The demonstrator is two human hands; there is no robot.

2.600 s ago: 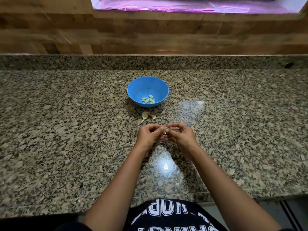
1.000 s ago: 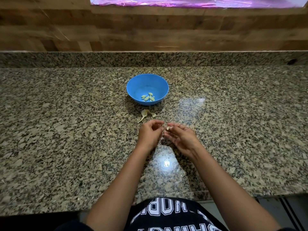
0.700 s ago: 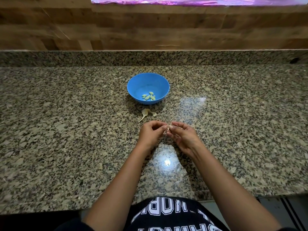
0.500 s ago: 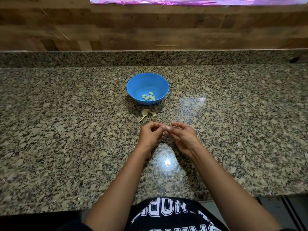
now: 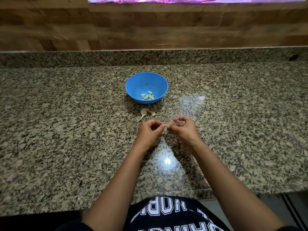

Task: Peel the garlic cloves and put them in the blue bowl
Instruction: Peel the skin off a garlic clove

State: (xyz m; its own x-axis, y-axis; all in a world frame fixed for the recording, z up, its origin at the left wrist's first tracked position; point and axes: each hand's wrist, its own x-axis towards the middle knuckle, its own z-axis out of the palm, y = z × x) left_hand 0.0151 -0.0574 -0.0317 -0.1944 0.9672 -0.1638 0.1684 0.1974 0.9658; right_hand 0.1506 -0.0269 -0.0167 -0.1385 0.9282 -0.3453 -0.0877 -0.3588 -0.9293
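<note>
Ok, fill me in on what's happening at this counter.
A person at a granite counter is peeling garlic bare-handed. The left hand and right hand meet just above the stone, both pinching one small garlic clove between their fingertips. Beyond them stands the blue bowl, holding a few peeled cloves. Between the bowl and the hands, some garlic scraps lie on the counter.

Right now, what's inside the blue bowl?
A small cluster of peeled garlic cloves lies at the bottom of the blue bowl, toward its near side. Around them only the bowl's blue surface shows. The near rim hides the inner wall just below it.
</note>
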